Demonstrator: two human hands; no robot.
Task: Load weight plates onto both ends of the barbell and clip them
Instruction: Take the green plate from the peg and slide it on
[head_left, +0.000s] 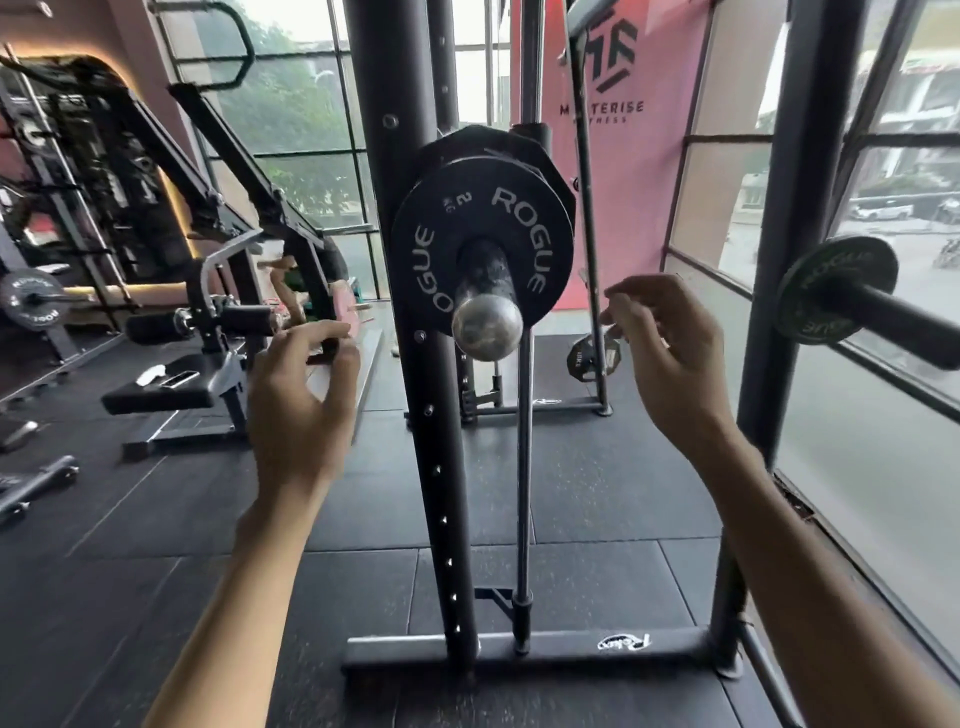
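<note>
Grip: left hand (301, 395) and right hand (670, 358), both loosely curled, holding nothing, either side of barbell end (487, 325) at frame centre. Small weight plate (483, 208) seated on it, larger plate (467, 143) just behind.

Barbell (487, 325) end faces camera, beside the rack upright (405, 156). Small Rogue plate (480, 208) on sleeve, bigger plate (467, 143) close behind it. Left hand (298, 395) and right hand (670, 353) hover either side of the bar end, fingers loosely curled, apart from it. Another plate on a peg (831, 291) at right.
</note>
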